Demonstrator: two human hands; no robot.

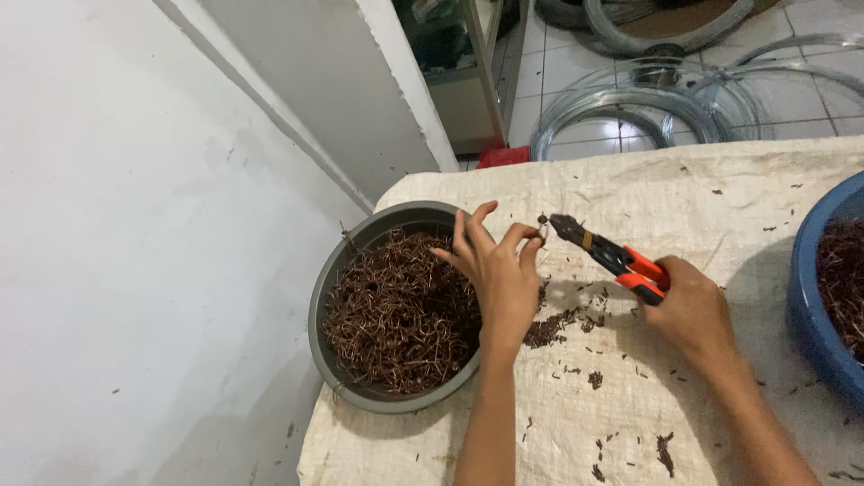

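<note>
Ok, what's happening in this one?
A person works at a cloth-covered table. The left hand pinches a small wire piece up to the tip of the pliers, which the right hand holds by the orange handles. A grey bowl of tangled brown wire bits sits under the left hand, a blue bowl is at the right edge, and clippings lie scattered between the hands.

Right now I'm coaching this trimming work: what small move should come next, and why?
Probably squeeze the pliers shut. Their tip already meets the small piece pinched in the left hand fingertips, above the dark scraps on the cloth. The right hand wraps the orange handles.
</note>
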